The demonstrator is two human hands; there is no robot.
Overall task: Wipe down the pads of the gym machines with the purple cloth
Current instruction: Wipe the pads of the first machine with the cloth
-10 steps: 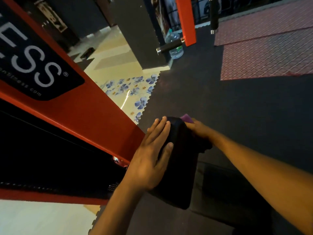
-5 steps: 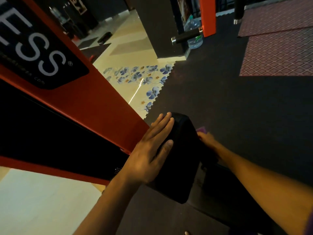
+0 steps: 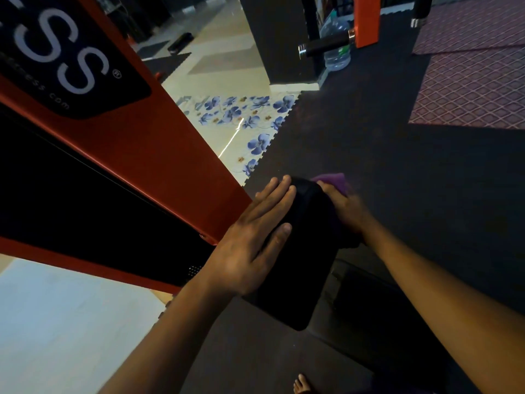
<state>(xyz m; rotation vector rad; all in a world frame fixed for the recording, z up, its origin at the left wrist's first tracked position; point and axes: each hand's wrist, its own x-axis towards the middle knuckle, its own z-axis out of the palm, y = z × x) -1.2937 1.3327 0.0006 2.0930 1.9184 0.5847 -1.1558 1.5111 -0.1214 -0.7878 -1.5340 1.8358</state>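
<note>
while left hand (image 3: 250, 245) steadies pad (image 3: 301, 251), right hand (image 3: 345, 207) presses purple cloth (image 3: 333, 182).

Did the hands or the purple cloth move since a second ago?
Hardly. The right hand still holds the purple cloth against the far side of the black pad, sliding a little along its top end, where more cloth shows now. The left hand stays flat on the near side.
</note>
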